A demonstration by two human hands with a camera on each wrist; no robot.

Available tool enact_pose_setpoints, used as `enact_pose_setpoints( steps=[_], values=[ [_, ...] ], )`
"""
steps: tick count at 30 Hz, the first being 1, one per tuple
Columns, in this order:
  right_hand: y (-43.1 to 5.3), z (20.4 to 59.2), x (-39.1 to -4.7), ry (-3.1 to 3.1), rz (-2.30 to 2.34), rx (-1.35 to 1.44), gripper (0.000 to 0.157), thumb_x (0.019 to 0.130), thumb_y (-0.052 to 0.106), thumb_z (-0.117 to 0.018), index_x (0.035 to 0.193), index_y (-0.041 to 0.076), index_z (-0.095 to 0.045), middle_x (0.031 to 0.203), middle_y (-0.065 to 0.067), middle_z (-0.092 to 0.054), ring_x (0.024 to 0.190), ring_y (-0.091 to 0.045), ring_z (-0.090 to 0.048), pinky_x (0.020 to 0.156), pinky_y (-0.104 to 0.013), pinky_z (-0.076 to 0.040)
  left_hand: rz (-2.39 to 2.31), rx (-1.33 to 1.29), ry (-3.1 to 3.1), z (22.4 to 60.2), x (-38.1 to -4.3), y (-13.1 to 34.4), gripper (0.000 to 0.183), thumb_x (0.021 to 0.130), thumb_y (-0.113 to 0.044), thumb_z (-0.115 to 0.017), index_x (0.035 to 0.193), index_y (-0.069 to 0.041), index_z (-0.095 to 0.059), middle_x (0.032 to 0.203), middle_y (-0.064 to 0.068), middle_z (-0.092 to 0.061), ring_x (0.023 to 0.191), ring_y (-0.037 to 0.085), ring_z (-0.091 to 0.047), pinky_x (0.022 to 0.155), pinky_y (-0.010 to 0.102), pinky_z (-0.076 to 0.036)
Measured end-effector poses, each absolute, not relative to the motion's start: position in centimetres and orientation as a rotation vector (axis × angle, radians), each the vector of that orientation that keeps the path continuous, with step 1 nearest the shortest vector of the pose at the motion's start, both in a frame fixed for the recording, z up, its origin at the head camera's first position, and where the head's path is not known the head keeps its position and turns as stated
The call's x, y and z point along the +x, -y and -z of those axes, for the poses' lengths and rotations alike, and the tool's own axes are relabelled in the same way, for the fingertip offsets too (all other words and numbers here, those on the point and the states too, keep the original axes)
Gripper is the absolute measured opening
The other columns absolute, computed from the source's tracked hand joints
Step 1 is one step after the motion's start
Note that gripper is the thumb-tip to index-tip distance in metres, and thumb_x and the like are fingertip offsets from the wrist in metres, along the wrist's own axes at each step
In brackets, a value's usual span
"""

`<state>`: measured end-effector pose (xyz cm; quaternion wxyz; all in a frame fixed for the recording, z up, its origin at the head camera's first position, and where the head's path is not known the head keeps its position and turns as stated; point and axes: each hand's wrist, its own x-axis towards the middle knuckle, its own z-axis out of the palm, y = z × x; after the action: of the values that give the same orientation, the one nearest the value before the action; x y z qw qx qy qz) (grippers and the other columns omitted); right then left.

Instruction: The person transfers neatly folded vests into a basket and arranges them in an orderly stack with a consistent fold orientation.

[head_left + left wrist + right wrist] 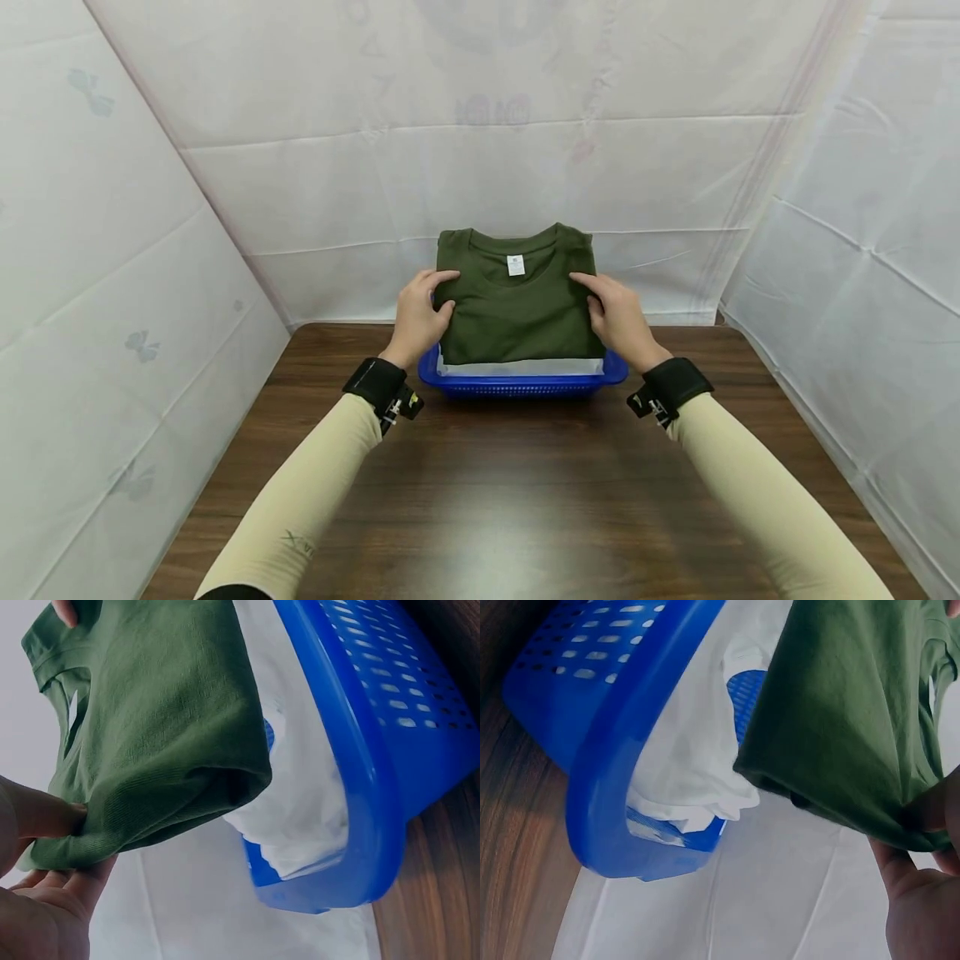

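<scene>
A folded dark green T-shirt (517,312), with a white label at its neckline, is held up over a blue plastic basket (525,382). My left hand (418,312) pinches its left side, thumb in front and fingers behind, as the left wrist view shows. On the opposite side my right hand (618,317) pinches the shirt the same way. Inside the basket lies white cloth (300,787), partly hidden by the shirt. In the right wrist view, the shirt's lower edge hangs apart from the white cloth (682,750).
The basket stands at the back of a dark brown wooden table (510,483). White sheeting (315,183) hangs behind the table and along both sides. The basket walls have rows of small holes.
</scene>
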<state>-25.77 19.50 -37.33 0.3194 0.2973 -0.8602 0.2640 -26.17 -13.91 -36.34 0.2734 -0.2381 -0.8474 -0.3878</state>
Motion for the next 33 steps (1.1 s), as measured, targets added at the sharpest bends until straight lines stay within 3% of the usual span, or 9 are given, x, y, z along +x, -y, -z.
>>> enact_pose_setpoints(
  steps=[7, 11, 13, 16, 19, 23, 28, 31, 33],
  values=[
    [-19.5, 37.5, -26.1, 2.461, -0.666, 0.74, 0.046, 0.096, -0.012, -0.059, 0.142, -0.003, -0.058, 0.123, -0.029, -0.064, 0.059, -0.022, -0.044, 0.06, -0.039, -0.037, 1.075, -0.56, 2.444, 36.6, -27.0, 14.0, 0.042, 0.092, 0.007, -0.069, 0.133, 0.0, -0.067, 0.135, 0.023, -0.061, 0.124, 0.04, -0.058, 0.103, 0.049, -0.048],
    [-19.3, 38.0, -26.5, 2.606, -0.659, 0.73, 0.048, 0.098, -0.01, -0.057, 0.145, -0.005, -0.052, 0.108, -0.031, -0.066, 0.049, -0.017, -0.038, 0.055, -0.036, -0.035, 1.067, -0.509, 2.567, 37.3, -27.7, 13.8, 0.043, 0.092, 0.007, -0.068, 0.134, 0.0, -0.066, 0.134, 0.024, -0.062, 0.12, 0.039, -0.061, 0.096, 0.045, -0.053],
    [-19.1, 38.4, -26.6, 2.678, -0.69, 0.719, 0.05, 0.098, -0.01, -0.055, 0.147, -0.006, -0.049, 0.107, -0.032, -0.064, 0.046, -0.015, -0.035, 0.053, -0.035, -0.035, 1.072, -0.489, 2.621, 37.8, -28.0, 13.6, 0.043, 0.092, 0.007, -0.067, 0.135, 0.0, -0.066, 0.136, 0.025, -0.061, 0.109, 0.037, -0.067, 0.084, 0.04, -0.054],
    [-18.9, 38.8, -26.8, 2.774, -0.713, 0.693, 0.052, 0.098, -0.01, -0.052, 0.149, -0.007, -0.046, 0.106, -0.032, -0.063, 0.045, -0.014, -0.03, 0.052, -0.033, -0.033, 1.1, -0.465, 2.688, 38.4, -28.4, 13.4, 0.045, 0.093, 0.008, -0.062, 0.137, 0.001, -0.064, 0.141, 0.026, -0.058, 0.081, 0.034, -0.068, 0.064, 0.036, -0.046],
    [-18.7, 39.2, -27.0, 2.851, -0.705, 0.659, 0.052, 0.098, -0.01, -0.051, 0.15, -0.007, -0.045, 0.092, -0.026, -0.063, 0.046, -0.013, -0.028, 0.053, -0.032, -0.033, 1.121, -0.436, 2.737, 38.8, -28.5, 13.2, 0.045, 0.092, 0.01, -0.059, 0.137, 0.001, -0.064, 0.143, 0.027, -0.056, 0.068, 0.029, -0.062, 0.06, 0.033, -0.04],
    [-18.6, 39.6, -27.0, 2.931, -0.69, 0.601, 0.053, 0.098, -0.009, -0.052, 0.15, -0.006, -0.045, 0.056, -0.006, -0.038, 0.045, -0.012, -0.025, 0.051, -0.03, -0.031, 1.117, -0.42, 2.784, 39.2, -28.5, 13.2, 0.046, 0.092, 0.012, -0.057, 0.136, 0.003, -0.064, 0.143, 0.028, -0.056, 0.08, 0.028, -0.064, 0.063, 0.033, -0.041],
    [-18.6, 40.1, -27.0, 2.995, -0.667, 0.578, 0.053, 0.099, -0.007, -0.051, 0.151, -0.006, -0.044, 0.054, 0.002, -0.032, 0.045, -0.011, -0.026, 0.051, -0.029, -0.03, 1.072, -0.406, 2.839, 39.9, -28.3, 13.2, 0.048, 0.089, 0.014, -0.053, 0.135, 0.005, -0.064, 0.141, 0.029, -0.057, 0.1, 0.04, -0.059, 0.065, 0.034, -0.039],
    [-18.6, 40.4, -26.9, 3.045, -0.676, 0.559, 0.054, 0.1, -0.005, -0.05, 0.153, -0.005, -0.042, 0.054, 0.002, -0.033, 0.045, -0.011, -0.029, 0.051, -0.028, -0.031, 1.033, -0.403, 2.883, 40.0, -28.2, 13.1, 0.048, 0.089, 0.016, -0.051, 0.135, 0.007, -0.063, 0.138, 0.029, -0.059, 0.091, 0.046, -0.057, 0.062, 0.034, -0.036],
    [-18.6, 40.5, -26.8, 3.074, -0.684, 0.54, 0.054, 0.1, -0.004, -0.05, 0.154, -0.004, -0.041, 0.054, 0.001, -0.033, 0.045, -0.011, -0.03, 0.051, -0.029, -0.031, 0.996, -0.413, 2.916, 40.0, -28.1, 13.0, 0.048, 0.089, 0.016, -0.051, 0.135, 0.009, -0.062, 0.138, 0.029, -0.059, 0.088, 0.041, -0.058, 0.062, 0.033, -0.036]
  ],
)
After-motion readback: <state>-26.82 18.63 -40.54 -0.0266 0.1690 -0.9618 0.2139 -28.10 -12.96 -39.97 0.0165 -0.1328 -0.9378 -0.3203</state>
